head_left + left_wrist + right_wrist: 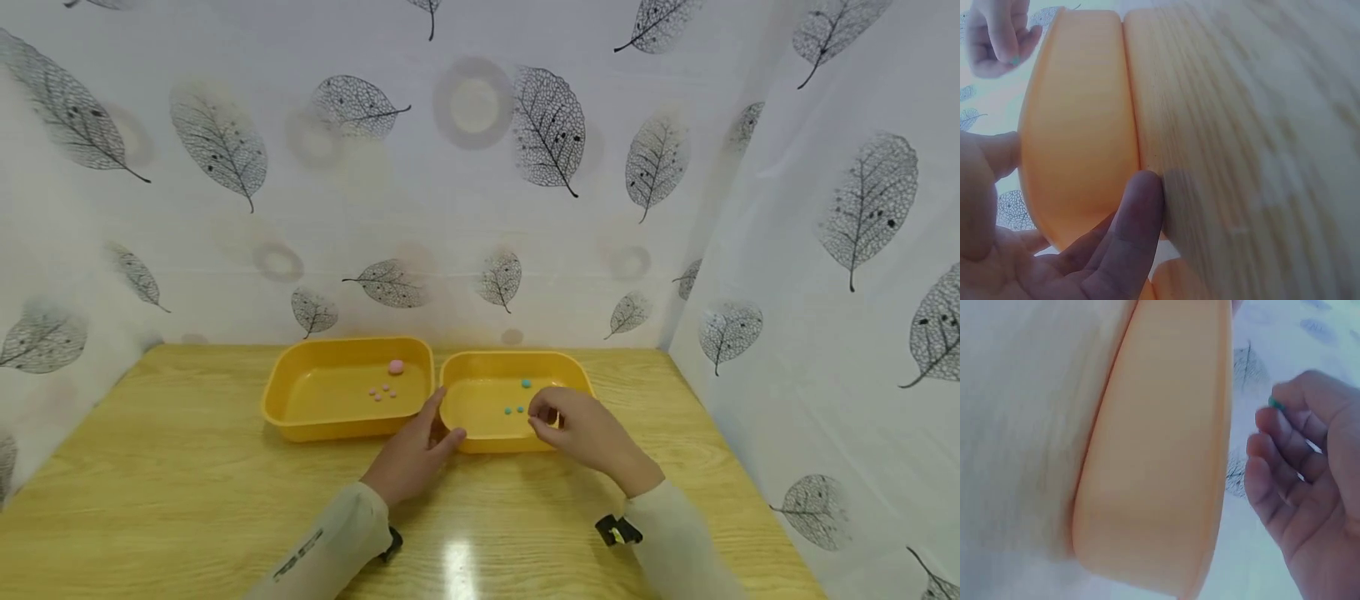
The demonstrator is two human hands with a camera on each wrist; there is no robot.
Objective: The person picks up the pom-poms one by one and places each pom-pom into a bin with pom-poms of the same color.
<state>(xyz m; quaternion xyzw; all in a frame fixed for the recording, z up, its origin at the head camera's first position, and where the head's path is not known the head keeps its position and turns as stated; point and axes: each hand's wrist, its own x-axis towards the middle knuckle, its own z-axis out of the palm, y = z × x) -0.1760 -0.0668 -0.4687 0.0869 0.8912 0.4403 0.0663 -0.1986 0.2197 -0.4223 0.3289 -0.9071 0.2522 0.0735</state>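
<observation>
My right hand (581, 421) is over the right yellow tray (480, 357), and its thumb and index finger pinch a tiny green clay-like piece (1275, 402). The other fingers of that hand are curled loosely. Inside this tray lie two small green bits, one of them a green dot (507, 411), and a larger green lump (526, 383) farther back. My left hand (412, 454) holds the tray's near left corner, thumb at the rim and fingers spread along the outer wall. In the left wrist view the tray's wall (1079, 125) fills the space past the fingers.
Close by on the left stands a larger yellow tray (300, 367) with a pink lump (396, 367) and several small pink bits (377, 397). Both trays rest on a wood-grain table (187, 500). White leaf-print curtains (450, 192) border the back and sides.
</observation>
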